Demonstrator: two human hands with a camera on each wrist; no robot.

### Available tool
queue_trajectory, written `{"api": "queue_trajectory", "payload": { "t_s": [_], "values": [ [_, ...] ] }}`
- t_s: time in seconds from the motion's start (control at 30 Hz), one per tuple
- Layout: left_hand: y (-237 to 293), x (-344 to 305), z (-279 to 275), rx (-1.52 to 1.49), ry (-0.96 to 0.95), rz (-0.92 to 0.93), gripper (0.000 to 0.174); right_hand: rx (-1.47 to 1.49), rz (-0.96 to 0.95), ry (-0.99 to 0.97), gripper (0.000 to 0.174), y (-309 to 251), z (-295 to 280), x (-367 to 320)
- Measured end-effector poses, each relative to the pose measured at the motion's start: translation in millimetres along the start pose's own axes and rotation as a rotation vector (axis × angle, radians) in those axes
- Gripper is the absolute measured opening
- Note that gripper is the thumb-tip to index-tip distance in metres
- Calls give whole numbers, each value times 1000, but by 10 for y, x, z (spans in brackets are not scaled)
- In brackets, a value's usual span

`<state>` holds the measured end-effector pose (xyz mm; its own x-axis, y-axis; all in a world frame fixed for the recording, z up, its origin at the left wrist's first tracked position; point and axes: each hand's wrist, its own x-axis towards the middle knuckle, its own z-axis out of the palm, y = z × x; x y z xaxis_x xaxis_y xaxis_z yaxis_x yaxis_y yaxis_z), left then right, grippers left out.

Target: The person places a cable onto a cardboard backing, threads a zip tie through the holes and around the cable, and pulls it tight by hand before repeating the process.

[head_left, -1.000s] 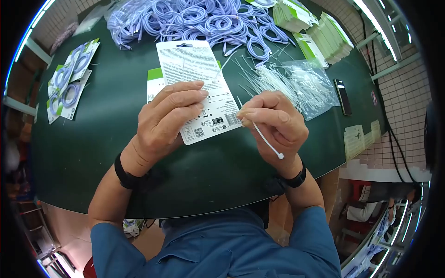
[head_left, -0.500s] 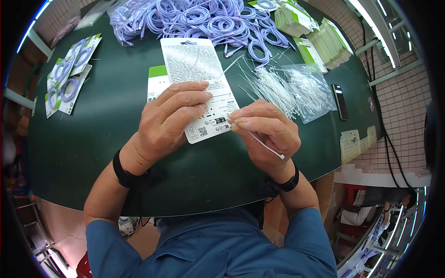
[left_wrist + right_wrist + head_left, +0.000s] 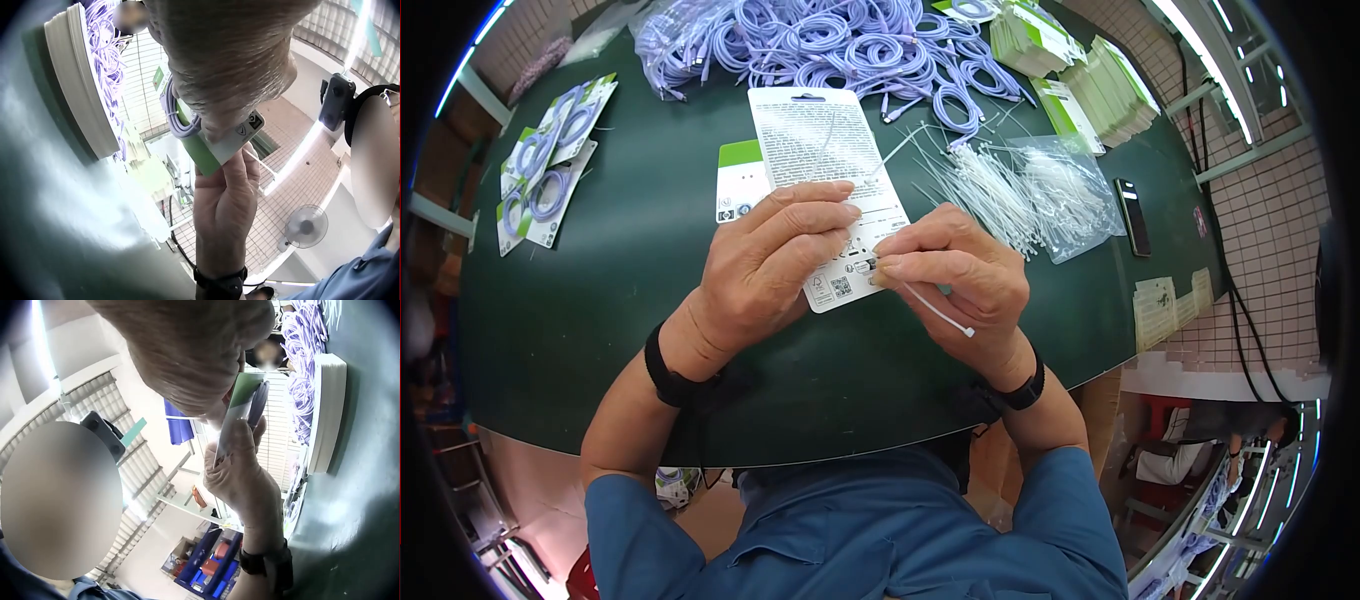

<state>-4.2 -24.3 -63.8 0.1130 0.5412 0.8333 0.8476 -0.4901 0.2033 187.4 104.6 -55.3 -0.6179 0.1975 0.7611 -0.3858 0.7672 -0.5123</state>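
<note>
My left hand (image 3: 770, 250) grips a printed packaging card (image 3: 812, 130), its text side facing up in the head view. On the card's other side, the left wrist view shows a coiled lilac cable (image 3: 181, 128) lying by the green band. My right hand (image 3: 960, 280) pinches a white cable tie (image 3: 940, 314) at the card's lower right edge, fingertips right at the card. The tie's headed end hangs free below those fingers. A thin white strip (image 3: 897, 149) sticks out from the card's right edge.
A heap of coiled lilac cables (image 3: 830, 40) spans the back. Loose cable ties (image 3: 990, 195) and a clear bag of them (image 3: 1065, 200) lie right, beside a phone (image 3: 1133, 217). Card stacks (image 3: 1112, 95) stand back right. Carded cables (image 3: 550, 165) lie left; another card (image 3: 740, 175) lies under the held one.
My right hand has moved left with the cable tie, from beside the card's edge to over its lower right part. My left hand keeps its grip on the card.
</note>
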Motion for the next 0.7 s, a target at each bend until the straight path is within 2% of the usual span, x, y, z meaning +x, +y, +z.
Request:
{"api": "queue_trajectory", "payload": {
  "t_s": [0.17, 0.3, 0.43, 0.53, 0.57, 0.67, 0.7],
  "values": [
    [53, -8, 29, 3, -13, -15, 23, 39, 118, -49, 27, 22, -45, 9],
    [154, 17, 29, 59, -33, 57, 22, 96, 274, -133, 24, -30, -169, 43],
    [491, 143, -196, 201, -158, 94, 24, 326, 419, -158, 22, -92, -303, 80],
    [725, 287, -258, 278, -191, 97, 25, 514, 431, -340, 23, -82, -451, 109],
    [743, 293, -248, 265, -207, 96, 25, 521, 444, -326, 23, -100, -449, 106],
    [771, 312, -209, -77, -153, -4, 21, 777, 523, -269, 14, -145, -424, 95],
    [800, 298, -171, -90, -171, -5, 21, 783, 532, -250, 14, -145, -418, 85]
  ]
}}
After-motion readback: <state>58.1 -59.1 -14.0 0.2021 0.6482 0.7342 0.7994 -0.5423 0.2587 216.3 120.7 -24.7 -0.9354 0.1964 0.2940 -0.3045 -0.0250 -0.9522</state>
